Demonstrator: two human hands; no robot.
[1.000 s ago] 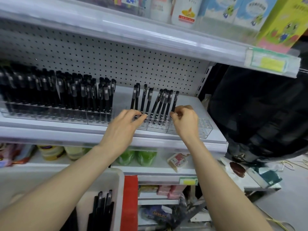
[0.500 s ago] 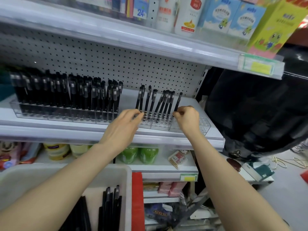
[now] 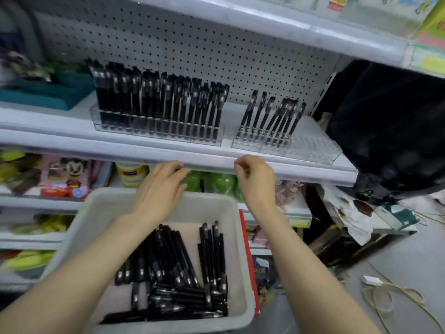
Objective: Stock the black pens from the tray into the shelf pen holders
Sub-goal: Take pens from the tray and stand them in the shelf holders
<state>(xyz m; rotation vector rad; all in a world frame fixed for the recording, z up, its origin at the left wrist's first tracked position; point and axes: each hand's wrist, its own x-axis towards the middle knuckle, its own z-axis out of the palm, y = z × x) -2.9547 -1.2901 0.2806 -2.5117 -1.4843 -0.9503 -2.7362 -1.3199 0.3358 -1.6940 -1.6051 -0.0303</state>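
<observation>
A grey tray in front of me holds several loose black pens. On the shelf above, a clear pen holder at the left is packed with black pens. A second clear holder at the right carries several pens in its left part, with bare slots at its right. My left hand hovers over the tray's far rim, fingers loosely spread, holding nothing. My right hand hangs below the shelf edge with fingers curled and nothing visible in them.
A white perforated back panel stands behind the holders. An upper shelf overhangs them. Green bottles and packets sit on the lower shelf behind my hands. A black bag hangs at the right; cables lie on the floor.
Both hands have dropped from the right pen holder to below the shelf edge, above the tray. The view has tilted down, so the tray's pens now show.
</observation>
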